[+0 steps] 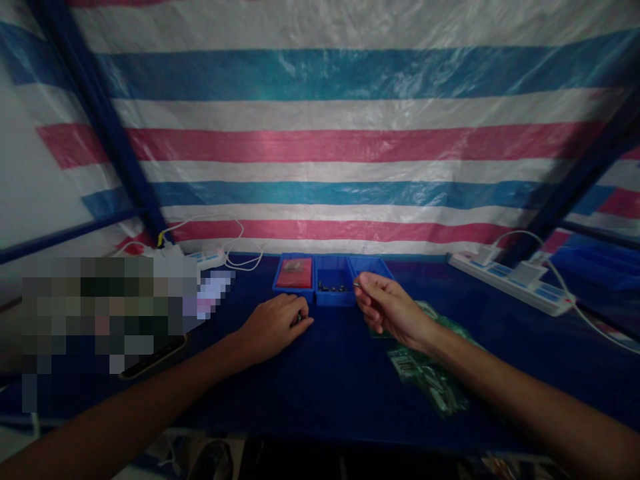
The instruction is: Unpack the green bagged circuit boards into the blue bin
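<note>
My left hand [273,325] rests on the blue table with its fingers curled in. A small dark piece [300,317] shows between its thumb and fingers, too small to name. My right hand [393,307] is raised in front of the blue bins, thumb and index finger pinching a small, shiny metal piece [357,285]. Small dark metal parts lie in the middle blue bin [334,299]. In the left blue bin [293,291] is a red packet [295,273]. My right hand partly hides the right blue bin [371,267].
Green-tinted clear bags [433,383] of small parts lie under my right forearm. A white power strip [515,283] with plugs stands at the right, another power strip [207,259] at the back left. A striped plastic sheet [320,143] hangs behind. Blurred blocks cover the left side.
</note>
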Tool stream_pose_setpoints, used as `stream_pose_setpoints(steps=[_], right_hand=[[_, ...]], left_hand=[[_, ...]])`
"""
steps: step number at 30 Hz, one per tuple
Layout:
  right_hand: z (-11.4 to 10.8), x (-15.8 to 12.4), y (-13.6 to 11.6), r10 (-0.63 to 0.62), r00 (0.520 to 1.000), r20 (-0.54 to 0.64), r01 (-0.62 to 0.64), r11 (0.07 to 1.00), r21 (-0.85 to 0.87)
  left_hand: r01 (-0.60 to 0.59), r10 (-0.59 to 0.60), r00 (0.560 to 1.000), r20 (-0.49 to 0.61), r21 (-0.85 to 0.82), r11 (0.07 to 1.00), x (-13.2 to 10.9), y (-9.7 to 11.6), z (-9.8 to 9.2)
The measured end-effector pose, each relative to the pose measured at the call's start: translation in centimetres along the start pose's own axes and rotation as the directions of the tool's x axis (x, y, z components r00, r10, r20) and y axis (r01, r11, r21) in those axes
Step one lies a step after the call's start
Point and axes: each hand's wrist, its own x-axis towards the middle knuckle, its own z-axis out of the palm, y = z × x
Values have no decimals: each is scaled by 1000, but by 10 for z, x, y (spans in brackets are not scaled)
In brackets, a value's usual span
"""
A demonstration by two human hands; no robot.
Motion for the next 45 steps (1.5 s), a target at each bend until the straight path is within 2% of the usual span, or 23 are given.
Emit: stream_pose_setpoints(steps=[7, 10, 14, 16, 19, 23, 25, 36, 42, 45], right_hand=[[0, 1, 4, -153, 988, -7, 148, 965, -215], [-2, 2, 4, -160, 987, 12, 158, 957, -242], [-5, 3, 5, -187, 982, -26, 169, 934, -314], [-7, 2, 7, -229, 973, -39, 190, 878, -439], [-10, 1, 8, -323, 946, -24, 230, 721, -654], [-14, 1, 9, -416, 909, 30, 274, 540, -796], [-16, 2, 9, -421, 906, 49, 274, 494, -825], [-17, 1, 11, -468, 880, 86, 279, 361, -890], [-19, 1, 7, -466, 879, 101, 274, 319, -907], [-19, 1, 6, -481, 867, 130, 279, 251, -927]], left_hand=[[-14, 14, 1000, 8, 11, 1000, 0, 3, -3], [-14, 13, 1000, 20, 28, 1000, 0, 5, -4], [-34, 34, 999, 12, 32, 999, 0, 3, -2], [-52, 52, 999, 7, 29, 998, 0, 3, -2], [-70, 70, 997, 14, 17, 997, -1, 3, -2], [-78, 78, 997, 13, 7, 997, -2, 3, -3], [-82, 82, 997, 9, 7, 997, -3, 3, -3], [-72, 72, 997, 10, 16, 997, -3, 3, -3], [-84, 84, 996, 7, 21, 996, -3, 2, -2], [-80, 80, 997, 11, 26, 996, -2, 3, -2]])
